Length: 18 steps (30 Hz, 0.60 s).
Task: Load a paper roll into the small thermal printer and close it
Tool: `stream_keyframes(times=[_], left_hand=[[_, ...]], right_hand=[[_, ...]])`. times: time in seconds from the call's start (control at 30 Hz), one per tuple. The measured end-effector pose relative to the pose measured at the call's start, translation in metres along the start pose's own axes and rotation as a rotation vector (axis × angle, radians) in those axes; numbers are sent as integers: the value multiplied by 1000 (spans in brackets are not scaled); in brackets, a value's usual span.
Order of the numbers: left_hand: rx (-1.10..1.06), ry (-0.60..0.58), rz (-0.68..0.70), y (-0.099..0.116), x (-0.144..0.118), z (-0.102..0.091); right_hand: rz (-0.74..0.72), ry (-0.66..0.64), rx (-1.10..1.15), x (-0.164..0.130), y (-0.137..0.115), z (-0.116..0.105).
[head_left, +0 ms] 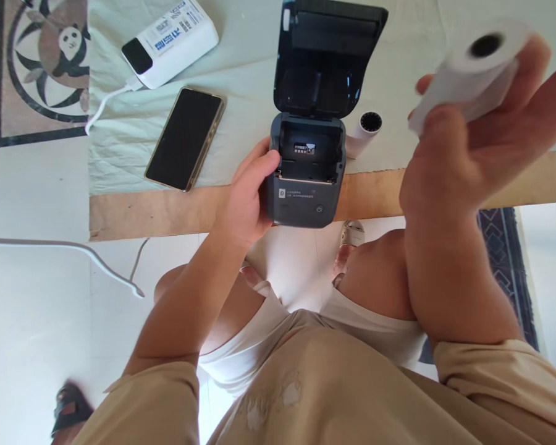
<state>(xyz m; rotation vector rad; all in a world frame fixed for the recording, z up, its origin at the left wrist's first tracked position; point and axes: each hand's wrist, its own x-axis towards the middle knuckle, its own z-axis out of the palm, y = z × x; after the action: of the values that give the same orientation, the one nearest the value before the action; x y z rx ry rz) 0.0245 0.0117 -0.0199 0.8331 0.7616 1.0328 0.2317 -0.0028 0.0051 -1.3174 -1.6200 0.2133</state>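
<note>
My left hand is closed round the left side of a dark grey portable label printer, its thumb near the rim of the paper bay. The printer's black lid stands raised, and no roll shows in the bay. Up at the right, my right hand grips a white paper roll with a dark hollow core; its outline is slightly blurred. Just right of the printer, a smaller white cylinder with a black end rests on the cloth, partly hidden behind the printer.
A black-screened phone lies left of the printer. Beyond it is a white power bank with a white cable plugged in. Pale green cloth covers the table, whose wooden edge runs along the front. Another person's sandalled foot shows lower left.
</note>
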Motion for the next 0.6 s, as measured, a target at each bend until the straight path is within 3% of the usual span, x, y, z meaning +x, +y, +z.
stream_keyframes(times=[0.07,0.1,0.17,0.23,0.4,0.53,0.6], left_hand=[[23,0,1,0,-1,1],[31,0,1,0,-2,1],[37,-7,2,0,-3,1],[38,-10,4,0,-4,0],[58,20,-10,1,-5,0],[56,49,-21,1,-5,0],[59,42,-13,1,-4,0]], right_hand=[[-147,47,2,-4,-9,10],[-154,-21,-38,-5,-13,14],[-63,-220,-117,-7,-21,22],[28,-291,-120,-8,-26,27],[89,-264,-80,-3,-29,29],[55,-338,-91,-2,-30,24],[9,-312,-90,-3,-27,23]])
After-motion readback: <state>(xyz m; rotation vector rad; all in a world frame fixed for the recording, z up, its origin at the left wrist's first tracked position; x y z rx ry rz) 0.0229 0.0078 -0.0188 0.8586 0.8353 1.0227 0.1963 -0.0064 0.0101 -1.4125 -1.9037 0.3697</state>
